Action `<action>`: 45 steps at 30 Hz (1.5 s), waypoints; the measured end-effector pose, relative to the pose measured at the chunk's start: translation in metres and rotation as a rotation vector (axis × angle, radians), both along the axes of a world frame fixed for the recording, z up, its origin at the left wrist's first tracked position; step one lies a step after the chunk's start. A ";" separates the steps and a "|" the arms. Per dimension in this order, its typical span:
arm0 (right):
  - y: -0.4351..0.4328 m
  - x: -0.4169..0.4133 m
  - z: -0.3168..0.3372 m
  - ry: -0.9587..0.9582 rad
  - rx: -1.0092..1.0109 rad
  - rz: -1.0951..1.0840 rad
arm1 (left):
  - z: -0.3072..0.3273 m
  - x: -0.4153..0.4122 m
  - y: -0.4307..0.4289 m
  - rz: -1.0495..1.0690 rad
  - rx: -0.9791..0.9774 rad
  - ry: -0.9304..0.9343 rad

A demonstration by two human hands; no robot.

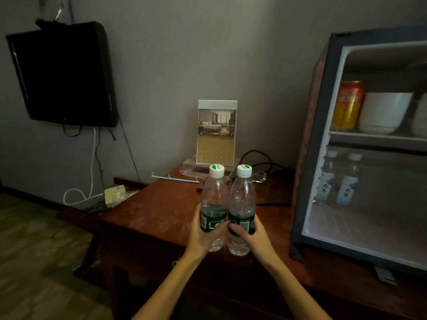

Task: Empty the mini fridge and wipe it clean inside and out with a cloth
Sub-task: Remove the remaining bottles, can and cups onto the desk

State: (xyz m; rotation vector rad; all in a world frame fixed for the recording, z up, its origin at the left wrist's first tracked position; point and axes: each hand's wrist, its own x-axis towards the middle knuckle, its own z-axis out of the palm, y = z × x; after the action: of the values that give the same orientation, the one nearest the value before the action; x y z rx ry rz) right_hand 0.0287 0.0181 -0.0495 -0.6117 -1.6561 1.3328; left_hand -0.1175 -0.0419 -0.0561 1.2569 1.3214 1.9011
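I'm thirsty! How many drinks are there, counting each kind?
Green-label water bottles, one in the left hand, one in the right hand: 2
White-label bottles in the mini fridge: 2
Orange can on its upper shelf: 1
Total: 5

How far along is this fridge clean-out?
Done: the mini fridge stands open. In hand: two green-label water bottles, one in the left grip, one in the right grip, over the desk. Left: orange can, white bowl and two small bottles inside, then the wiping.
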 end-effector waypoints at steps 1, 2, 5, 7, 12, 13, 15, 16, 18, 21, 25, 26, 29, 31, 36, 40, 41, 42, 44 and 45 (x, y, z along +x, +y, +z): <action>0.000 0.000 -0.001 -0.010 0.003 0.009 | -0.001 0.000 0.001 -0.016 -0.007 -0.020; 0.000 0.002 -0.003 -0.022 0.003 0.018 | -0.001 0.000 0.001 -0.032 -0.025 -0.029; -0.002 0.006 -0.007 -0.080 0.004 -0.006 | -0.002 -0.005 -0.001 -0.089 -0.095 0.005; -0.006 0.009 -0.009 -0.125 0.030 -0.064 | -0.005 -0.008 -0.004 -0.111 -0.125 0.032; -0.011 0.008 -0.017 -0.161 0.075 -0.157 | -0.022 -0.005 -0.011 -0.067 -0.133 0.050; -0.011 0.008 -0.017 -0.173 0.081 -0.162 | -0.024 -0.004 -0.010 -0.056 -0.131 0.051; -0.011 0.008 -0.017 -0.213 0.099 -0.162 | -0.024 -0.004 -0.009 -0.048 -0.134 0.063; -0.011 0.009 -0.016 -0.234 0.111 -0.158 | -0.024 -0.005 -0.008 -0.054 -0.145 0.071; -0.010 0.009 -0.014 -0.261 0.124 -0.153 | -0.026 -0.008 -0.005 -0.064 -0.170 0.086; -0.002 0.006 -0.013 -0.274 0.119 -0.153 | -0.025 -0.015 0.002 -0.045 -0.210 0.122; 0.015 -0.002 -0.014 -0.283 0.119 -0.161 | -0.023 -0.022 0.017 -0.033 -0.245 0.128; 0.019 -0.004 -0.013 -0.286 0.114 -0.161 | -0.024 -0.023 0.022 -0.028 -0.246 0.125; 0.036 -0.011 -0.015 -0.293 0.100 -0.158 | -0.024 -0.027 0.035 -0.010 -0.236 0.134; 0.047 -0.017 -0.018 -0.295 0.112 -0.166 | -0.024 -0.029 0.043 -0.001 -0.232 0.133; 0.072 -0.032 -0.019 -0.325 0.111 -0.203 | -0.022 -0.039 0.068 0.025 -0.226 0.144; 0.089 -0.045 -0.020 -0.337 0.108 -0.215 | -0.021 -0.051 0.085 0.056 -0.249 0.147; 0.093 -0.049 -0.020 -0.330 0.094 -0.213 | -0.022 -0.054 0.089 0.060 -0.245 0.154; 0.095 -0.053 -0.019 -0.324 0.080 -0.213 | -0.022 -0.058 0.091 0.066 -0.245 0.160; 0.102 -0.064 -0.022 -0.327 0.082 -0.208 | -0.022 -0.067 0.096 0.080 -0.251 0.158; 0.105 -0.069 -0.023 -0.327 0.087 -0.207 | -0.022 -0.073 0.098 0.094 -0.251 0.159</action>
State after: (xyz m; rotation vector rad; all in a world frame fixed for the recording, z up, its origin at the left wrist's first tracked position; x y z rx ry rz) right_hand -0.0406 0.1231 -0.0720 -0.9606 -1.8411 1.0454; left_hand -0.1902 0.0562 -0.0784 1.2553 1.6697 1.6593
